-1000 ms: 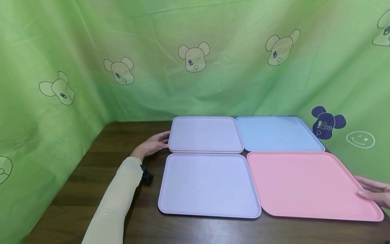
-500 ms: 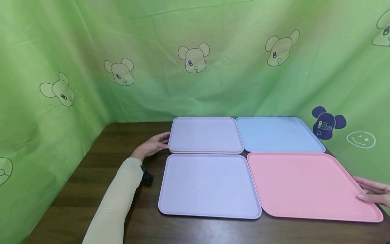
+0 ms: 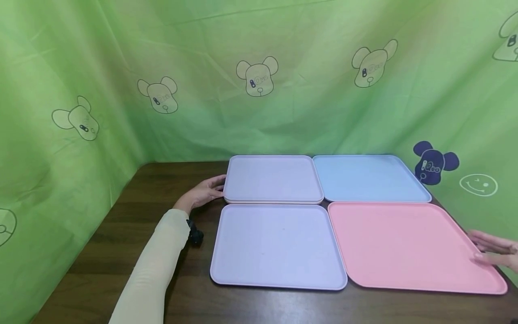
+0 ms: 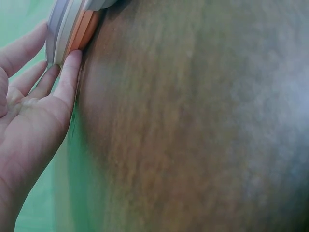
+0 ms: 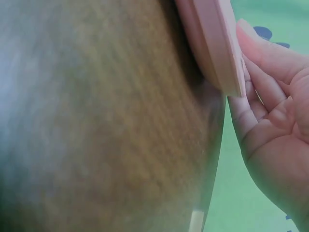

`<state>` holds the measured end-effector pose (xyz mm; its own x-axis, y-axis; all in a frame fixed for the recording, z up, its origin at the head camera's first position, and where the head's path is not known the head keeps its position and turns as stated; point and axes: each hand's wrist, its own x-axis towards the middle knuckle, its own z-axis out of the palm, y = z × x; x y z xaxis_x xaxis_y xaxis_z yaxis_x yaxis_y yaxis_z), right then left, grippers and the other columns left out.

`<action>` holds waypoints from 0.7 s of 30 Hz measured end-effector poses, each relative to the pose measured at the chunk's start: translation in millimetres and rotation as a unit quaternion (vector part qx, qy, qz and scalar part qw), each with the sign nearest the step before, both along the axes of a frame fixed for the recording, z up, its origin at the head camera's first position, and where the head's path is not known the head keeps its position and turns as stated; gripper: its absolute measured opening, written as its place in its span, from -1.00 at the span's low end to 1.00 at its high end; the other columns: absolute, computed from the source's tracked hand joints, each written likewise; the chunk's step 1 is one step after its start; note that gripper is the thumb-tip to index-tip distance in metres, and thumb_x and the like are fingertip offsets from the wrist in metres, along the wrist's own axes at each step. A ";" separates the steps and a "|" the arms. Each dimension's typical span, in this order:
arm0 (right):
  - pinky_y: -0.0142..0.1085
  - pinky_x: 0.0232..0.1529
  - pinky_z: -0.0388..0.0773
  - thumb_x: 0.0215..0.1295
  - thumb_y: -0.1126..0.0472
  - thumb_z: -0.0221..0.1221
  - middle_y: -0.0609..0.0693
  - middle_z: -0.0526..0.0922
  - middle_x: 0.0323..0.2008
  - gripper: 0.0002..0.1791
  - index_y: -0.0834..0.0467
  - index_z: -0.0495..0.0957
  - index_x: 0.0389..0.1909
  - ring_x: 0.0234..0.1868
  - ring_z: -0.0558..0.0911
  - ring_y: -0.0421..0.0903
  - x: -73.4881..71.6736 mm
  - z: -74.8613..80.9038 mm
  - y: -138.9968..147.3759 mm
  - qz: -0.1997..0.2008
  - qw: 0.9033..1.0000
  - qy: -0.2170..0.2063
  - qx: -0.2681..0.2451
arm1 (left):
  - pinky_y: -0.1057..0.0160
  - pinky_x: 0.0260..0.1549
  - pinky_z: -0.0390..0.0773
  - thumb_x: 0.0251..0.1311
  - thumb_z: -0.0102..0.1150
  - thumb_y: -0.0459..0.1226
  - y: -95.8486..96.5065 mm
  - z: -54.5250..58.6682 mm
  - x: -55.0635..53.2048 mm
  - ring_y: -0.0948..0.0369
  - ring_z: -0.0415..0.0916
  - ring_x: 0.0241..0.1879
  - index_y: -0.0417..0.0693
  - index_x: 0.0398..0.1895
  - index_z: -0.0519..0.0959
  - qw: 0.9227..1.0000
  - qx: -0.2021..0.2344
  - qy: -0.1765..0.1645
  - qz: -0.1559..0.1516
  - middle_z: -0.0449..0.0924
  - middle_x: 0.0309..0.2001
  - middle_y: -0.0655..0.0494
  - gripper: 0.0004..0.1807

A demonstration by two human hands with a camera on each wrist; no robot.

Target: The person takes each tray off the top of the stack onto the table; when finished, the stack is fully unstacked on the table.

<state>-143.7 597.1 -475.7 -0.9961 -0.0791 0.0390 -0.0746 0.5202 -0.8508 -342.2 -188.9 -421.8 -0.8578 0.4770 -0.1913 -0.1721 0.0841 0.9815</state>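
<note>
Head view: right hand [image 3: 497, 251] pinches the pink rectangular plastic tray [image 3: 408, 245]; beyond its far-left corner, left hand [image 3: 202, 191] touches the lavender-topped plastic tray stack [image 3: 273, 178], fingers extended.

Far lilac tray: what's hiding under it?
Under the far lilac tray, the left wrist view shows the edges of a pale layer and, lowest, an orange layer. Their upper faces are covered, so anything lying between cannot be seen.
</note>
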 end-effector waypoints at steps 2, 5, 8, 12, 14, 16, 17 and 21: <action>-0.76 -0.19 0.19 0.22 0.54 0.17 -0.64 0.51 -0.06 -0.19 -0.32 0.37 0.31 -0.06 0.41 -0.70 -0.7 4.5 -4.3 0.003 1.000 0.015 -0.006 | 0.02 0.33 0.16 0.25 0.02 -0.62 0.2 -0.2 0.1 -0.03 -0.08 0.46 -0.15 0.54 -0.05 1.000 0.002 -0.001 0.000 -0.09 0.51 -0.11 -0.17; -0.76 -0.17 0.25 0.22 0.59 0.12 -0.56 0.56 -0.05 -0.21 -0.31 0.44 0.25 -0.06 0.46 -0.65 -6.3 14.4 -13.7 0.017 0.998 0.026 -0.046 | 0.03 0.33 0.16 0.25 0.03 -0.61 -0.2 -0.6 0.0 -0.04 -0.08 0.46 -0.16 0.54 -0.05 1.000 0.003 -0.001 0.001 -0.09 0.51 -0.10 -0.17; -0.74 -0.13 0.27 0.26 0.59 0.07 -0.49 0.59 -0.06 -0.26 -0.36 0.49 0.14 -0.07 0.50 -0.61 -13.8 27.5 -26.8 0.028 0.997 0.019 -0.076 | 0.02 0.33 0.16 0.24 0.03 -0.62 -0.5 -1.0 -0.5 -0.04 -0.07 0.46 -0.15 0.54 -0.03 1.000 0.004 -0.001 0.004 -0.08 0.51 -0.10 -0.17; -0.77 0.14 -0.05 0.36 0.51 0.02 -0.52 0.56 -0.03 -0.32 -0.40 0.44 0.15 -0.04 0.47 -0.62 -19.4 45.8 -50.2 0.029 0.996 -0.010 -0.083 | 0.03 0.32 0.17 0.25 0.02 -0.63 -0.2 -1.9 -1.3 -0.04 -0.07 0.46 -0.16 0.54 -0.04 1.000 0.008 -0.002 0.003 -0.08 0.51 -0.11 -0.17; -0.80 0.11 -0.16 0.41 0.42 0.03 -0.58 0.51 0.00 -0.35 -0.38 0.33 0.27 -0.01 0.40 -0.69 -20.7 55.0 -63.0 0.020 0.998 -0.031 -0.055 | 0.04 0.32 0.18 0.25 0.01 -0.63 0.3 -2.1 -1.4 -0.04 -0.07 0.46 -0.16 0.54 -0.04 1.000 0.010 -0.004 0.003 -0.08 0.51 -0.11 -0.17; -0.82 0.04 -0.06 0.44 0.29 0.08 -0.62 0.47 0.03 -0.36 -0.29 0.20 0.41 0.00 0.28 -0.78 -22.9 63.6 -75.4 0.010 0.999 -0.040 0.001 | 0.05 0.31 0.20 0.25 0.00 -0.63 0.7 -2.5 -1.7 -0.04 -0.07 0.46 -0.18 0.54 -0.05 1.000 0.014 -0.005 0.001 -0.08 0.51 -0.13 -0.18; -0.82 -0.01 -0.01 0.44 0.21 0.10 -0.64 0.45 0.04 -0.35 -0.23 0.14 0.46 -0.02 0.21 -0.82 -24.6 67.4 -81.9 0.002 0.999 -0.042 0.032 | 0.06 0.31 0.21 0.25 -0.01 -0.64 0.9 -2.6 -1.9 -0.04 -0.07 0.46 -0.18 0.54 -0.06 1.000 0.018 -0.007 0.002 -0.08 0.51 -0.13 -0.18; -0.79 -0.14 0.18 0.40 0.04 0.15 -0.56 0.48 0.06 -0.31 -0.09 0.12 0.49 -0.04 0.17 -0.84 -38.9 78.9 -107.3 -0.015 0.996 -0.037 0.085 | 0.07 0.29 0.24 0.24 -0.06 -0.67 1.0 -2.2 -1.4 -0.07 -0.08 0.46 -0.23 0.53 -0.10 1.000 0.025 -0.007 0.000 -0.11 0.51 -0.18 -0.17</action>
